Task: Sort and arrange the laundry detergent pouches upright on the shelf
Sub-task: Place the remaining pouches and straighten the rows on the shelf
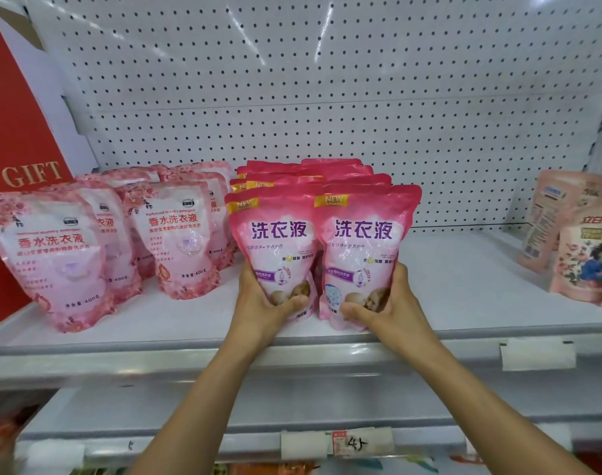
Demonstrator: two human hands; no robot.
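Two bright pink detergent pouches stand upright side by side at the front of the white shelf. My left hand grips the lower part of the left front pouch. My right hand grips the bottom of the right front pouch. Behind them stand two rows of several like pouches. To the left, several pale pink floral pouches stand upright in rows, and the nearest floral pouch leans a little.
A red gift box stands at the shelf's left end. Peach-coloured pouches stand at the far right. A pegboard wall backs the shelf. Price labels hang on the lower shelf edge.
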